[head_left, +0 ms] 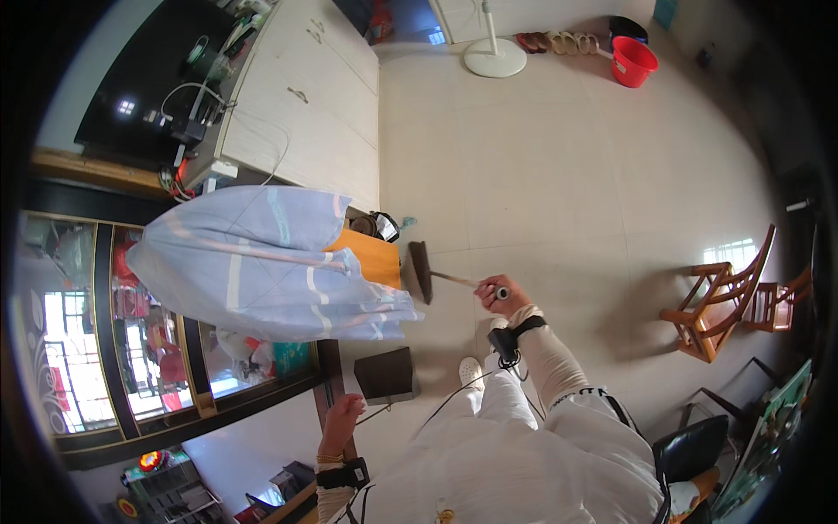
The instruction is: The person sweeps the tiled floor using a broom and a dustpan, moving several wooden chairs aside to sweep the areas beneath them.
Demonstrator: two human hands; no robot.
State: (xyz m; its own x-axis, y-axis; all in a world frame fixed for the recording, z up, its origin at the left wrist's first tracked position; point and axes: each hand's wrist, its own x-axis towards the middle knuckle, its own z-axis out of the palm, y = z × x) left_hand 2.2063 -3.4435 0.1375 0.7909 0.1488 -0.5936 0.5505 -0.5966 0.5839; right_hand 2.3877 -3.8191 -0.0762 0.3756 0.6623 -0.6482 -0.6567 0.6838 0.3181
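Observation:
My right hand (496, 295) grips the handle of a broom (420, 272), whose brown head is on the floor beside a yellow-orange panel (367, 258). A pale blue checked cloth (236, 262) drapes over that panel, left of the broom. Down at the lower left, my left hand (340, 419) is closed with curled fingers, and whatever it may hold is hidden. A dark boxy object (382, 374) stands just beyond it, near my white shoe (471, 380).
White cabinets (323, 122) line the upper left, beside a glass-fronted cabinet (105, 349). A round white stand base (496, 58), several shoes (563, 44) and a red bucket (635, 61) are at the back. Wooden chairs (711, 310) and a black chair (685, 450) stand at right.

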